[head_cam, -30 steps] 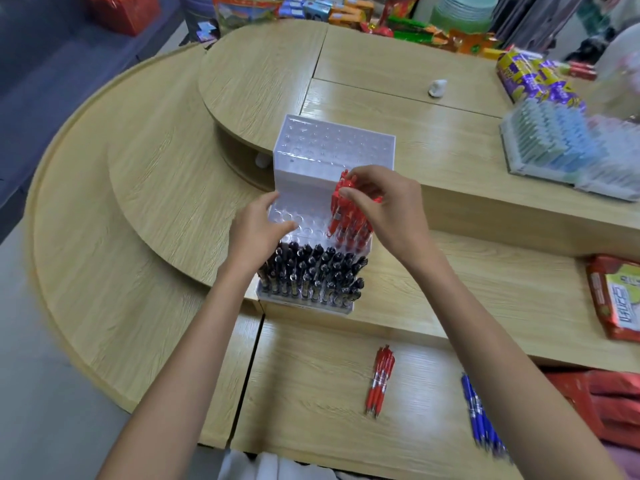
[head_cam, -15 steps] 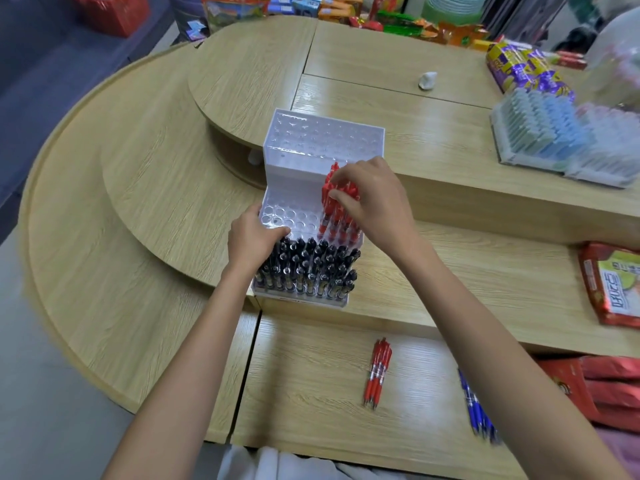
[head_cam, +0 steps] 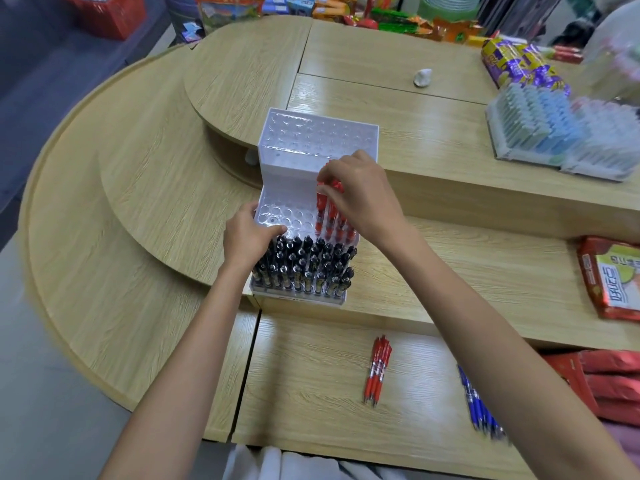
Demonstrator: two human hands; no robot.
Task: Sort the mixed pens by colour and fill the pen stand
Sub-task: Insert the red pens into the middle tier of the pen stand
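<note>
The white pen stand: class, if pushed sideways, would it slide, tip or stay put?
The pen stand would probably slide rather than tip: its stepped base is wide and the front tier is full of black pens, likely adding weight low down. The left hand holding it should steady it.

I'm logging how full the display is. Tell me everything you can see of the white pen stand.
The pen stand is a white, plastic-looking block with three stepped tiers of round holes, upright on the wooden counter. Black pens pack the lowest tier; red pens fill the middle tier's right side, its left holes empty; the top tier is empty. The left hand holds its left edge; the right hand pinches red pens there.
</note>
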